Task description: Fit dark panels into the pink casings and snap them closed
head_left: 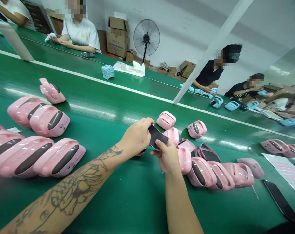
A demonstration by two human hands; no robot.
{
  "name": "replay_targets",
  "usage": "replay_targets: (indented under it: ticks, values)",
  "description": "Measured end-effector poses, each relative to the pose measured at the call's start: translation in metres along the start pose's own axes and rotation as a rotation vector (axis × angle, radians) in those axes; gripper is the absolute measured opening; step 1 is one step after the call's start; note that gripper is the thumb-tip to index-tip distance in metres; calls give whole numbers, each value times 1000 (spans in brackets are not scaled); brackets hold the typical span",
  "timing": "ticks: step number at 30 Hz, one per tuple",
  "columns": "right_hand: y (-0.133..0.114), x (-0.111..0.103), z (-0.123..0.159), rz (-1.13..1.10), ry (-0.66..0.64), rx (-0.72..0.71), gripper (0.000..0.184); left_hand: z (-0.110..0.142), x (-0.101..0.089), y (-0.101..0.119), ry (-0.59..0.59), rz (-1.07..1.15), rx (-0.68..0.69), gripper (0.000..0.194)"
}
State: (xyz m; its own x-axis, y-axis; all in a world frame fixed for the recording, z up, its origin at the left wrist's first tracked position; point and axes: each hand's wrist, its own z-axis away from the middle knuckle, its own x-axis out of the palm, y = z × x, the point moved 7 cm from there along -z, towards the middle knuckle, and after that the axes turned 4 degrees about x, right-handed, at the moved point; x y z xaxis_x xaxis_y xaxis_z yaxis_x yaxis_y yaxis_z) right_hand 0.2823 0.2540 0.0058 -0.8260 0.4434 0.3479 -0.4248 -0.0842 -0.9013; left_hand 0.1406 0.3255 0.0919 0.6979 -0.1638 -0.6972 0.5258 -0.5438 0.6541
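Thin dark rectangular panel (155, 136), mid-frame, is pinched by left hand (137, 135) and right hand (169, 157) above glossy green tabletop (127, 201).

Wall: pale and plain, spanning 11 to 2 o'clock (176, 29)
Fan: round wire cage on a dark pole, at 12 o'clock (146, 39)
Cardboard boxes: stacked at 11 o'clock (117, 44), beside the fan; more lie low at 1 o'clock
Worktop: glossy green, running from 9 to 3 o'clock and down to 6 (132, 201)
White strip: slants across the worktop from 10 to 3 o'clock (100, 82)
White post: leans in view from the strip toward 1 o'clock (206, 58)
Light: pale glare streaks on the green, at 9 and 4 o'clock
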Motion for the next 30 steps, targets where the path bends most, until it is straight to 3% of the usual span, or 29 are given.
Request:
replay_targets:
  ticks: [3,5,7,10,14,16,19,22,25,28,30]
  values:
    - [-9,-15,-3,-74,127,-60,39,-33,5,-2,-169,268,0,33]
    - [-19,-27,-2,-133,218,-125,36,-64,18,-14,-283,342,-101,44]
    - [-30,-38,2,-194,302,-199,38,-96,35,-26,-255,271,-191,61]
    - [-45,-52,10,-268,410,-297,45,-130,84,-29,-266,181,-261,97]
    - [-55,-67,15,-303,488,-358,44,-153,154,-15,-279,114,-344,129]
    - [-55,-73,13,-298,519,-366,44,-162,177,-7,-274,88,-379,141]
    - [-50,-79,8,-271,556,-359,50,-176,197,0,-263,65,-413,146]
    - [-45,-80,4,-221,581,-345,55,-184,202,0,-231,59,-437,133]
    - [-44,-79,4,-174,613,-340,60,-192,194,-2,-195,85,-454,118]
    - [-43,-78,3,-166,618,-327,65,-201,156,-3,-150,135,-429,119]
    - [-44,-77,3,-100,619,-332,68,-202,110,-1,-106,186,-343,117]
